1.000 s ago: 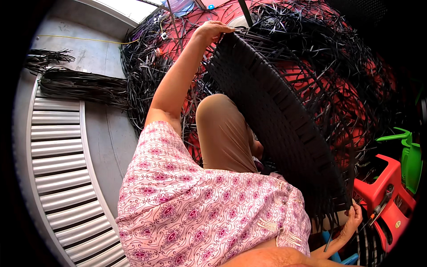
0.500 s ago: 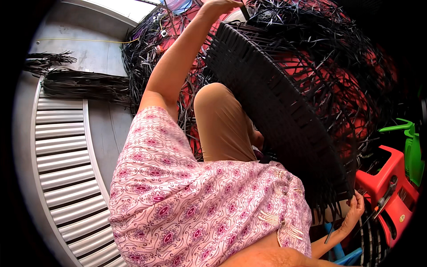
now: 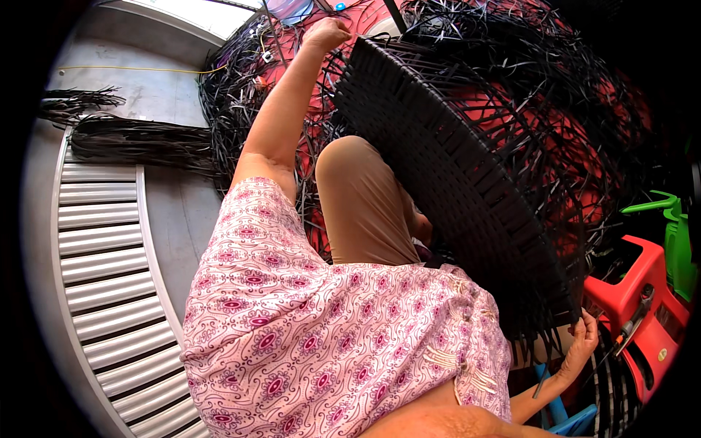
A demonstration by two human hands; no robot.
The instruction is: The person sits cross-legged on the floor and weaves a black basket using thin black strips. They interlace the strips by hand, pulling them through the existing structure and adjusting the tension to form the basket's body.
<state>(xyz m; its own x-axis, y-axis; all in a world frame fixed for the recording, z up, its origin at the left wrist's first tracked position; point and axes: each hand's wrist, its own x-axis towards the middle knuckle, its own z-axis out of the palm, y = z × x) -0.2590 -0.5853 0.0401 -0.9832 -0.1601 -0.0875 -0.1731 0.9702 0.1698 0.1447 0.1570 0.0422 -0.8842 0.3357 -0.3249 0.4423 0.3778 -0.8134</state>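
A large black woven panel [image 3: 453, 164] leans across in front of me, running from the top centre down to the lower right, with loose strip ends hanging at its lower end. My left hand [image 3: 326, 33] is stretched far out, just left of the panel's top corner. Its fingers are pinched together, and what they hold, if anything, is too small to make out. My right hand [image 3: 583, 337] grips the panel's lower right corner between thumb and fingers. Tangled black strips [image 3: 511, 36] lie beyond the panel on a red surface.
A red plastic stool [image 3: 635, 292] stands at the right with an orange-handled tool [image 3: 626, 332] on it. Green plastic [image 3: 679, 252] shows behind it, and blue plastic [image 3: 573, 420] below my right hand. A bundle of black strips [image 3: 146, 139] lies by a slatted metal frame [image 3: 102, 255] at left.
My left hand has moved left and a little nearer, away from above the panel's top corner. The panel has tilted slightly, while my right hand stays at its lower corner.
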